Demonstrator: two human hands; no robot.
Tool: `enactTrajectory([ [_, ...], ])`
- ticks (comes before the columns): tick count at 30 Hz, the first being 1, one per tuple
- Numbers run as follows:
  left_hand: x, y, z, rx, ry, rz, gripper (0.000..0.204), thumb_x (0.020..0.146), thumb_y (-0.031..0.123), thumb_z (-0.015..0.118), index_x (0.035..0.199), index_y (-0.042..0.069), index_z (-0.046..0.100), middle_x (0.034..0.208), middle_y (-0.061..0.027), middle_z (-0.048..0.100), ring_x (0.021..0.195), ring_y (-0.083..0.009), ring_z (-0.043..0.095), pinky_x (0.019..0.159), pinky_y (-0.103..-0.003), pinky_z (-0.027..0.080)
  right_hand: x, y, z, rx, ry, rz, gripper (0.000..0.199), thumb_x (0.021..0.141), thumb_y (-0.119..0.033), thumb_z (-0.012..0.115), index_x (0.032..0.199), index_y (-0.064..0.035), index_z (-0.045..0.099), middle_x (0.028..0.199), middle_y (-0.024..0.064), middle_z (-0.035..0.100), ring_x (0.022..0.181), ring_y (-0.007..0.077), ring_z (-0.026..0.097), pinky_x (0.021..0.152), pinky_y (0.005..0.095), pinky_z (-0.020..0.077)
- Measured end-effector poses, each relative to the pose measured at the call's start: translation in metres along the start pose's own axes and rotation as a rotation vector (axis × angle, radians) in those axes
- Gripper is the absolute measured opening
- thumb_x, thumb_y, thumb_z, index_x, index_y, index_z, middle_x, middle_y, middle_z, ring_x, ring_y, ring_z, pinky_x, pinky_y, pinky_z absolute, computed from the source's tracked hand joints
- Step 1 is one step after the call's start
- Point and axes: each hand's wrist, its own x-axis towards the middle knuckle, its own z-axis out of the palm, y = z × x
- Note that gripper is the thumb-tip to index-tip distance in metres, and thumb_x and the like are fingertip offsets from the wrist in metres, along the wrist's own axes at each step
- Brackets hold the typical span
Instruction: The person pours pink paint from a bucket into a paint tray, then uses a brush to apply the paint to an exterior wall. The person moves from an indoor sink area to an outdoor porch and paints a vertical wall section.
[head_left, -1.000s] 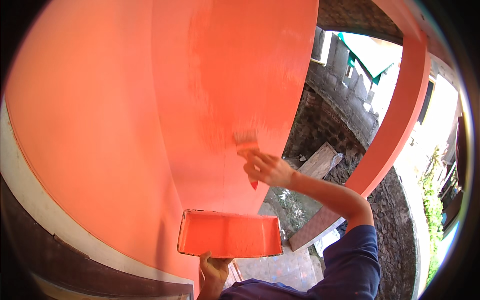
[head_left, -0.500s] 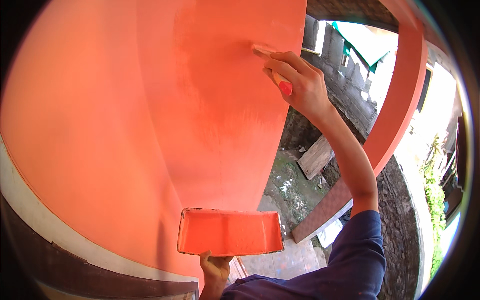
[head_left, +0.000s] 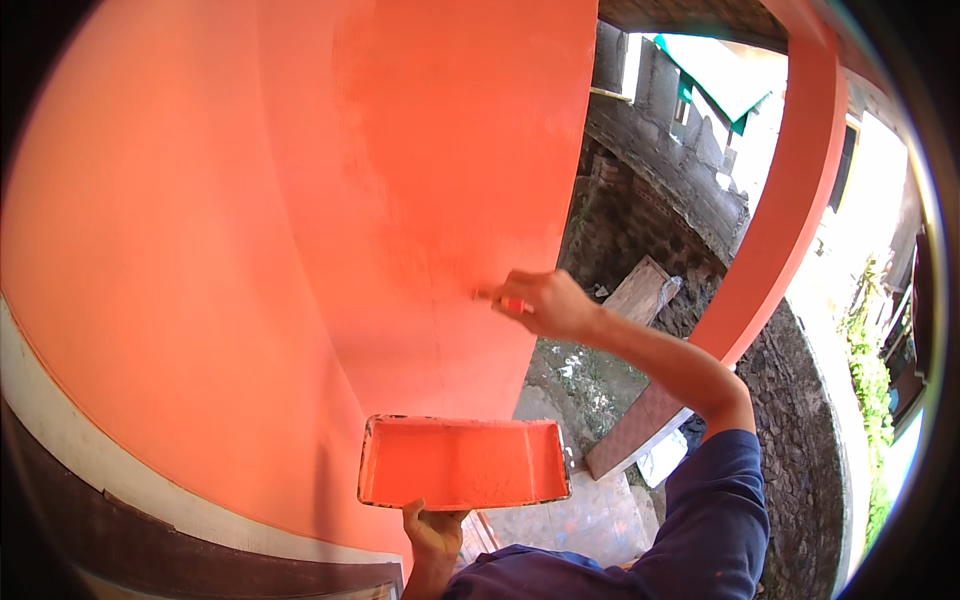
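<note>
Head view, right hand (head_left: 552, 302) half-hiding brush (head_left: 515, 304), plank (head_left: 640, 288)

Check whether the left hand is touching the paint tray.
Touching: the head view shows the left hand holding the paint tray, thumb against its lower rim.

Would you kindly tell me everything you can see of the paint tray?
The paint tray is oblong and open, coated inside with orange paint, its rim marked dark in places; its material is unclear. It is low in view, opening turned toward us, before the orange wall. The left hand's grip holds its lower edge.
</note>
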Motion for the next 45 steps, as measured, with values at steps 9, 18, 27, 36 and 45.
enactTrajectory([
  [9,0.004,-0.002,-0.005,-0.014,0.001,-0.014,0.058,0.086,0.032,0.068,0.137,0.009,0.052,0.130,-0.0101,0.064,0.113,-0.0298,0.068,0.082,-0.049,0.066,0.039,0.005,-0.096,-0.535,0.659,-0.411,0.021,0.078,-0.010,0.077,0.098,-0.0110,0.070,0.117,0.0063,0.071,0.102,0.0259,0.074,0.070,0.0331,0.0634],
  [18,0.002,0.000,0.003,0.002,-0.003,-0.030,0.058,0.086,0.034,0.068,0.137,0.010,0.053,0.130,-0.0101,0.064,0.115,-0.0318,0.068,0.081,-0.051,0.067,-0.065,0.005,0.060,-0.132,-0.086,-0.315,0.013,0.083,-0.010,0.071,0.093,-0.0135,0.064,0.130,0.0029,0.068,0.098,0.0208,0.073,0.064,0.0327,0.0619],
  [27,0.000,0.004,0.005,0.000,0.018,-0.015,0.063,0.085,0.035,0.070,0.139,0.009,0.051,0.132,-0.0100,0.063,0.117,-0.0312,0.067,0.082,-0.051,0.067,0.040,-0.003,-0.101,-0.353,0.519,-0.224,0.029,0.076,-0.001,0.070,0.102,-0.0118,0.068,0.117,0.0009,0.070,0.089,0.0246,0.071,0.066,0.0356,0.0600],
  [36,0.000,-0.001,0.010,0.029,0.000,-0.014,0.063,0.085,0.036,0.069,0.140,0.010,0.052,0.134,-0.0096,0.063,0.118,-0.0295,0.066,0.085,-0.051,0.065,-0.086,0.033,0.038,-0.485,0.354,-0.298,0.013,0.081,-0.009,0.071,0.092,-0.0110,0.064,0.134,0.0085,0.066,0.111,0.0255,0.071,0.079,0.0326,0.0645],
  [45,-0.001,0.003,0.002,0.007,-0.017,-0.001,0.066,0.086,0.034,0.067,0.145,0.008,0.048,0.140,-0.0117,0.059,0.126,-0.0336,0.062,0.094,-0.057,0.061,-0.054,0.034,-0.017,-0.049,0.144,0.035,0.025,0.091,-0.011,0.072,0.116,-0.0138,0.075,0.094,0.0053,0.070,0.071,0.0223,0.069,0.060,0.0346,0.0584],
])
